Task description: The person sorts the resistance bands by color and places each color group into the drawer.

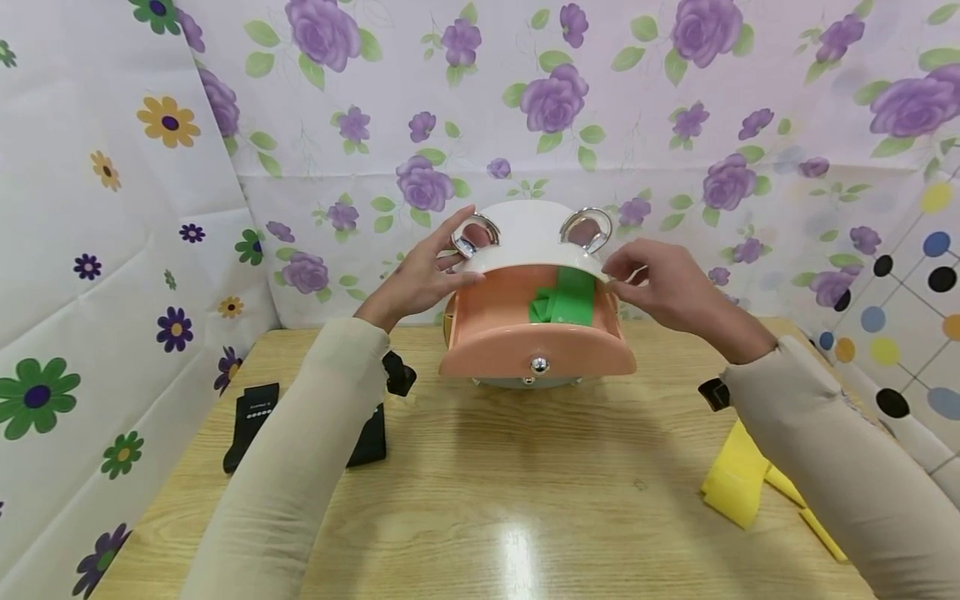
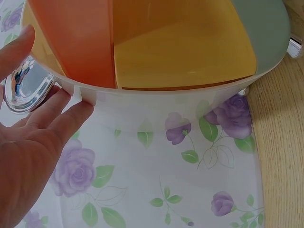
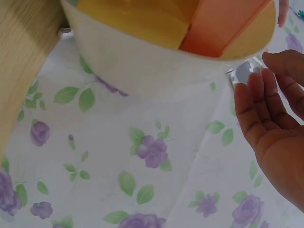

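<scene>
A rounded storage box with a white shell (image 1: pixel 528 229) and two chrome ring ears (image 1: pixel 587 229) stands at the back of the table. Its orange drawer (image 1: pixel 536 350), with a chrome knob, is pulled out. Folded green cloth (image 1: pixel 573 298) lies inside the drawer on the right. My left hand (image 1: pixel 423 279) is at the shell's left side by the ear, fingertips touching the white wall (image 2: pixel 156 107) in the left wrist view, thumb raised. At the right rim is my right hand (image 1: pixel 656 279), fingers loosely bent; in the right wrist view it looks slightly apart from the shell.
Black folded fabric (image 1: pixel 251 417) with white lettering lies on the left of the wooden table (image 1: pixel 517 500), more of it partly under my left sleeve. Yellow cloth (image 1: pixel 735 479) lies at the right, partly hidden by my right sleeve. Flowered sheets (image 1: pixel 480 108) enclose the back and sides.
</scene>
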`<state>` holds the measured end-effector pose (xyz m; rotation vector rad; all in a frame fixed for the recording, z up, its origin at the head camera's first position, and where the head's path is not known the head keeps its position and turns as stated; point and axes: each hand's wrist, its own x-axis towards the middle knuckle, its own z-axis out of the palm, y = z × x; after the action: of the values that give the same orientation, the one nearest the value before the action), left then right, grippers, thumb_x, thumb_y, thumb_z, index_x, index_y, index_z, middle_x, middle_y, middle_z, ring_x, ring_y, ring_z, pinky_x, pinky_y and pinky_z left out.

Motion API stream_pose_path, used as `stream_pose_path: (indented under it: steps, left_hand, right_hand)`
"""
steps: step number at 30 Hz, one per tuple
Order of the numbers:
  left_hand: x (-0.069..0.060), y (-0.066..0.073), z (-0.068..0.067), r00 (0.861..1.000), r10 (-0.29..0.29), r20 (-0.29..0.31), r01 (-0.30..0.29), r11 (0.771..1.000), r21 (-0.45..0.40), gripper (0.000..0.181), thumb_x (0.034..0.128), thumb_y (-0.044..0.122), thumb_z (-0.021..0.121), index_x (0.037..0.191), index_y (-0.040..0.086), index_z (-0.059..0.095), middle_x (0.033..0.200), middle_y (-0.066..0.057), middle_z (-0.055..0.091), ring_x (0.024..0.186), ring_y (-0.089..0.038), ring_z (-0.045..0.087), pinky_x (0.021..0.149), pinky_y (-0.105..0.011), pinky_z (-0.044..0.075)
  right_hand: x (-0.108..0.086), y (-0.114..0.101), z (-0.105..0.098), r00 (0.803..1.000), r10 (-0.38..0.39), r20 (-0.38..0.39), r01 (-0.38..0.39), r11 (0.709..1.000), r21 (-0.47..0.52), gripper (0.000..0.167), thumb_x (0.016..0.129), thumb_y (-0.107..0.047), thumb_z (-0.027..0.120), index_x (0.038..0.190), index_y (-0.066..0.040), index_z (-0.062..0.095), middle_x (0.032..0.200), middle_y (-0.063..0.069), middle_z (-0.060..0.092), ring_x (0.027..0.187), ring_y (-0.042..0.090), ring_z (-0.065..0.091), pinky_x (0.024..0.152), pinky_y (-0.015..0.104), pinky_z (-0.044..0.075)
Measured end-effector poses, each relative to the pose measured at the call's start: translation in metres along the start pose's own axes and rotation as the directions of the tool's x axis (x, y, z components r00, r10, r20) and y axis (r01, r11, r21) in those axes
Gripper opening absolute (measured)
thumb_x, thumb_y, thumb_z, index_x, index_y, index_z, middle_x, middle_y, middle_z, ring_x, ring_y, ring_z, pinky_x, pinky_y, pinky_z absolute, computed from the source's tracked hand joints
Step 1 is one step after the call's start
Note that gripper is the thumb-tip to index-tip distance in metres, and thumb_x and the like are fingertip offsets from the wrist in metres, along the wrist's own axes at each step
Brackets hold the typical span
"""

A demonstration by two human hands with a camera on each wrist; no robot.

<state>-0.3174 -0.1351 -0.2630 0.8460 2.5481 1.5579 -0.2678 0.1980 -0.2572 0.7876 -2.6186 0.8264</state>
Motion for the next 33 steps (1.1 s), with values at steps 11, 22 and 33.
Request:
stream_pose_path:
  steps: [11, 22, 33]
  left_hand:
    - [-0.001, -0.001, -0.001, 1.000, 0.004, -0.005, -0.004, 1.000, -0.001, 0.090, 0.0931, 0.006, 0.071, 0.160, 0.036, 0.019, 0.160, -0.012, 0.022, 0.141, -0.036, 0.038, 0.103, -0.036, 0.049]
    - [0.000, 0.000, 0.000, 1.000, 0.024, 0.008, -0.024, 1.000, -0.013, 0.090, 0.0931, 0.005, 0.071, 0.161, 0.032, 0.019, 0.161, -0.011, 0.019, 0.142, -0.037, 0.036, 0.106, -0.039, 0.047]
    - [-0.001, -0.001, 0.000, 1.000, 0.017, 0.008, -0.017, 1.000, -0.004, 0.090, 0.0934, 0.005, 0.071, 0.161, 0.032, 0.018, 0.161, -0.012, 0.021, 0.142, -0.037, 0.036, 0.106, -0.040, 0.046]
  right_hand:
    - [-0.021, 0.034, -0.002, 0.989, 0.143, 0.050, -0.144, 0.989, 0.026, 0.019, 0.098, -0.009, 0.064, 0.111, 0.004, 0.067, 0.107, 0.020, 0.066, 0.098, 0.035, 0.064, 0.089, 0.053, 0.053]
    - [-0.045, 0.076, 0.004, 0.967, 0.240, 0.090, -0.241, 0.971, -0.003, 0.033, 0.102, -0.015, 0.060, 0.126, 0.007, 0.063, 0.115, 0.025, 0.065, 0.104, 0.041, 0.064, 0.089, 0.057, 0.054]
    - [-0.073, 0.113, 0.008, 0.954, 0.283, 0.096, -0.282, 0.959, -0.032, 0.034, 0.101, -0.011, 0.061, 0.127, 0.011, 0.061, 0.115, 0.028, 0.064, 0.104, 0.043, 0.063, 0.088, 0.058, 0.053]
